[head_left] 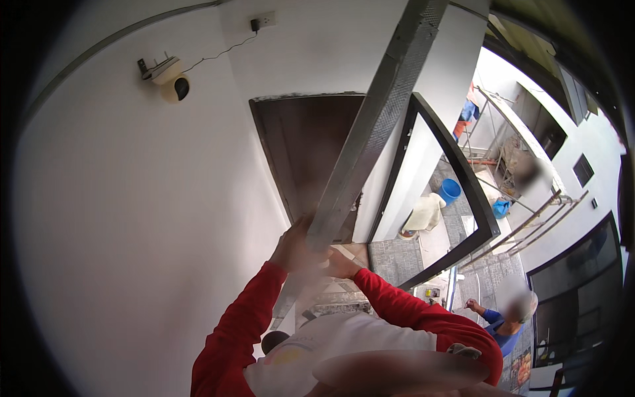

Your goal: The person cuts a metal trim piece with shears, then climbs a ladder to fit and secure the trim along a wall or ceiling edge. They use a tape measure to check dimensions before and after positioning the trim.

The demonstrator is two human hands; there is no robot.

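A long grey metal profile point(370, 126), with a perforated or textured side, runs at a slant from the top of the head view down past my hands. My left hand point(291, 246) is wrapped round its lower part, close to the white wall on the left. Just to the right, my right hand point(341, 263) is closed against the same profile from the other side. Its fingertips are partly hidden and blurred. The lower end of the profile shows again below my hands, beside my shirt.
A black-framed panel point(486, 228) juts out at right, near the profile. A dark door point(307, 145) stands behind it. A security camera point(170, 74) is fixed to the wall. Beyond lie a blue bucket point(449, 192), scaffolding point(552, 215) and a co-worker in blue point(506, 337) at lower right.
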